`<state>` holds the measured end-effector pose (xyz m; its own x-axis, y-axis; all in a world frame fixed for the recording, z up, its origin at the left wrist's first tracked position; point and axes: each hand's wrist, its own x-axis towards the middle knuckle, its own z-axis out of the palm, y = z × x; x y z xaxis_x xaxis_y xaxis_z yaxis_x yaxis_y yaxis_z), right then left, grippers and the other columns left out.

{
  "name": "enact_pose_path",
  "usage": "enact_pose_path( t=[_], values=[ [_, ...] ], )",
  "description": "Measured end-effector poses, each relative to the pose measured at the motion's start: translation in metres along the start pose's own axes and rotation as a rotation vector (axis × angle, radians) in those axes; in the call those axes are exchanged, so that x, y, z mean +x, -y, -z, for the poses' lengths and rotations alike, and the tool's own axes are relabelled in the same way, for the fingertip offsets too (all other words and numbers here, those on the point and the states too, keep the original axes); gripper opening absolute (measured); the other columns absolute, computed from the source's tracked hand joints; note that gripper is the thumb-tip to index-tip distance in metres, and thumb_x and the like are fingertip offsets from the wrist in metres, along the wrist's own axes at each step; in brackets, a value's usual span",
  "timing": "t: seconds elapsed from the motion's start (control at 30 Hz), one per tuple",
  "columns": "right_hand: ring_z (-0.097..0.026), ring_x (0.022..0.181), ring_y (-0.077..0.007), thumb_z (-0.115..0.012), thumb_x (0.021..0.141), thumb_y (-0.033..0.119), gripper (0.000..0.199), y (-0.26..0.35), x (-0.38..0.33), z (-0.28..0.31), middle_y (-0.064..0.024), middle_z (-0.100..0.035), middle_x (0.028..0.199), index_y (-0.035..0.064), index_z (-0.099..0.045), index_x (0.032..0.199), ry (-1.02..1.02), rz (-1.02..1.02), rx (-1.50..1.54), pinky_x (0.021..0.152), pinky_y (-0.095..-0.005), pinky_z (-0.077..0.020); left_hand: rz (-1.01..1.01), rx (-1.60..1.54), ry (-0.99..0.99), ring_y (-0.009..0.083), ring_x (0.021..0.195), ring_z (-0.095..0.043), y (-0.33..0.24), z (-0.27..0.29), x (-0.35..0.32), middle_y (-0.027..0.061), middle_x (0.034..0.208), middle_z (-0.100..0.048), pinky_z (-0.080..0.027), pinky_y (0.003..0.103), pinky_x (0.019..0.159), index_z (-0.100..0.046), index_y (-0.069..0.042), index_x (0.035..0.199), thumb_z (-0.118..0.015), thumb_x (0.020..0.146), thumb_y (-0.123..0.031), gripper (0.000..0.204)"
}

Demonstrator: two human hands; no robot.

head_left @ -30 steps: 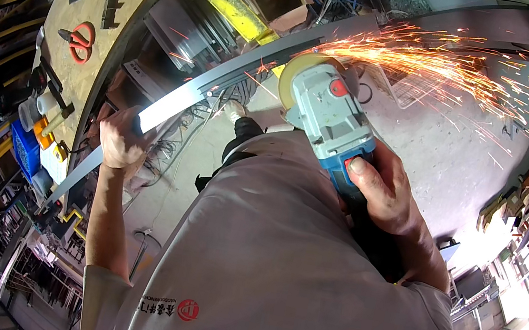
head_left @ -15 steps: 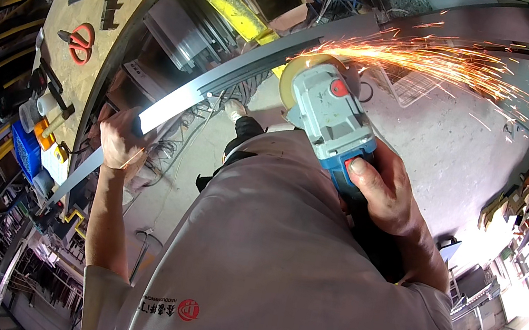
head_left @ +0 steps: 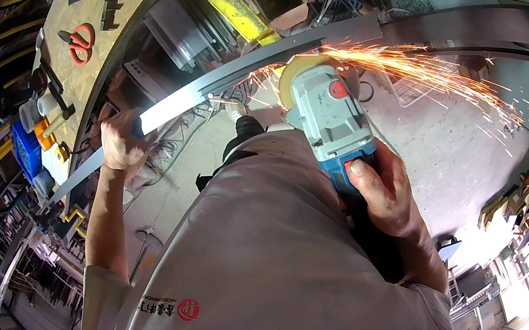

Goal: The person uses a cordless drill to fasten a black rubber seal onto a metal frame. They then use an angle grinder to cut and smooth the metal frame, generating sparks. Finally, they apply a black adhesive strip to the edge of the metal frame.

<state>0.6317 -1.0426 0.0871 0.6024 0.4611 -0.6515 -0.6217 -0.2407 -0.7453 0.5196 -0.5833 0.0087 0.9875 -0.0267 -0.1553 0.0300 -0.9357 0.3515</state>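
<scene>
beyond a red logo (head_left: 188, 310) and dark lettering (head_left: 158, 307), the hands (head_left: 124, 140) grip a metal bar (head_left: 173, 106) left, grinder (head_left: 330, 114) right.

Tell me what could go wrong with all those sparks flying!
Sparks fly, a few leftward, and might burn the bare left hand gripping the metal bar. The grinder could jerk or slip, since only the right hand holds it. Its wheel might snag or crack, because it seems to be cutting at the bar.

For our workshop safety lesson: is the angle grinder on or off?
On: sparks stream from the angle grinder, its yellow disc at the metal bar.
</scene>
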Motion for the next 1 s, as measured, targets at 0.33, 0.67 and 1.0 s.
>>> enact_pose_path(
  t=[0.33,0.67,1.0],
  values=[
    [-0.056,0.090,-0.0123,-0.064,0.106,0.031,0.036,-0.004,0.002,0.001,-0.0068,-0.066,0.095,-0.0036,-0.063,0.118,-0.005,0.040,-0.067,0.082,-0.0327,-0.0482,-0.037,0.014,-0.031,0.0298,0.059,-0.058,-0.001,-0.001,0.001,0.0111,0.066,-0.058,-0.047,0.039,0.057,-0.071,-0.004,0.096,-0.084,0.059,-0.012,0.040],
    [-0.058,0.094,-0.0133,-0.063,0.105,0.031,0.039,0.003,0.002,0.000,-0.0077,-0.067,0.098,-0.0045,-0.062,0.121,0.003,0.008,-0.048,0.086,-0.0330,-0.0486,-0.031,0.025,-0.027,0.0304,0.061,-0.060,-0.002,0.000,0.001,0.0110,0.068,-0.060,-0.049,0.040,0.059,-0.072,-0.003,0.098,-0.086,0.058,-0.010,0.042],
    [-0.057,0.095,-0.0129,-0.062,0.104,0.030,0.038,0.006,0.001,0.000,-0.0069,-0.066,0.099,-0.0041,-0.062,0.122,-0.001,0.036,-0.072,0.087,-0.0323,-0.0476,-0.011,0.017,-0.027,0.0295,0.063,-0.061,-0.005,0.001,0.001,0.0107,0.069,-0.061,-0.050,0.040,0.061,-0.072,-0.003,0.098,-0.086,0.058,-0.010,0.042]
  ],
)
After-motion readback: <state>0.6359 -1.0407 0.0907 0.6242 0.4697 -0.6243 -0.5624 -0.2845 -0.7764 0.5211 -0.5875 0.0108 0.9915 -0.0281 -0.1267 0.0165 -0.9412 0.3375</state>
